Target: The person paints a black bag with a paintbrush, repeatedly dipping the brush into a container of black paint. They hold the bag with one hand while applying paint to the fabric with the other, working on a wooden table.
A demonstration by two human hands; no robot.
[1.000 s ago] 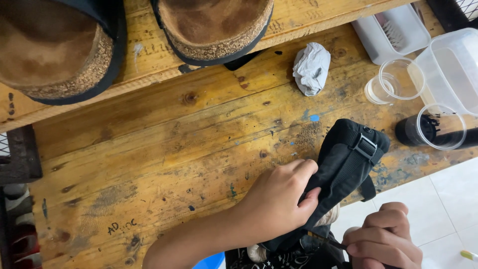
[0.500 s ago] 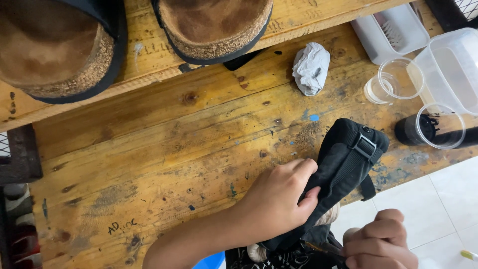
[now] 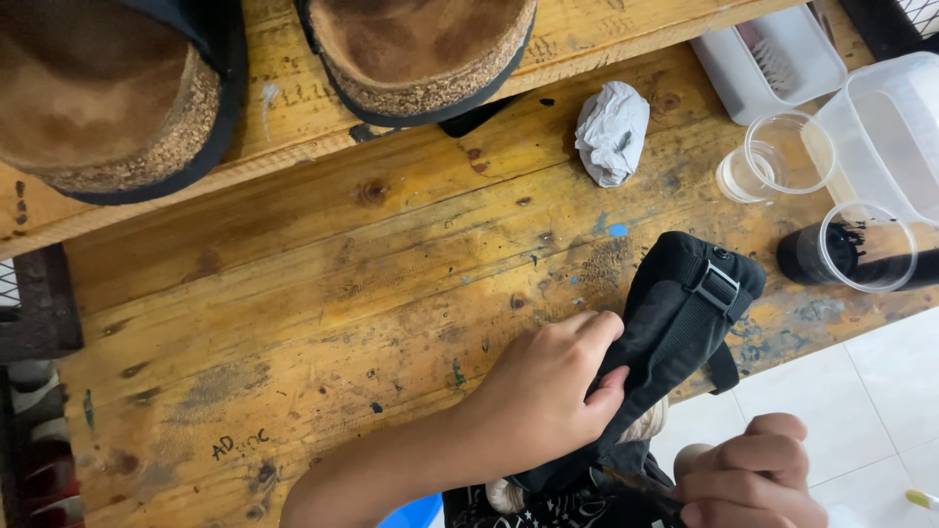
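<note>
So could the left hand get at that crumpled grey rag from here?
Probably yes: bare bench lies between the left hand and the crumpled grey rag, but the hand now grips the black sandal.

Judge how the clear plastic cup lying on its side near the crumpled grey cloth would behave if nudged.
The clear plastic cup lies on its side on the worn wooden bench, so it would probably roll in a curve. Its thin see-through wall suggests it is light and easily squashed. It looks nearly empty, so a slight push would likely shift it.

we see a worn wooden bench point(image 3: 323, 293); on it, far right, a crumpled tissue point(image 3: 612, 132), two cups point(image 3: 778, 156), tubs point(image 3: 885, 132); near right, a black sandal point(image 3: 675, 318).
</note>
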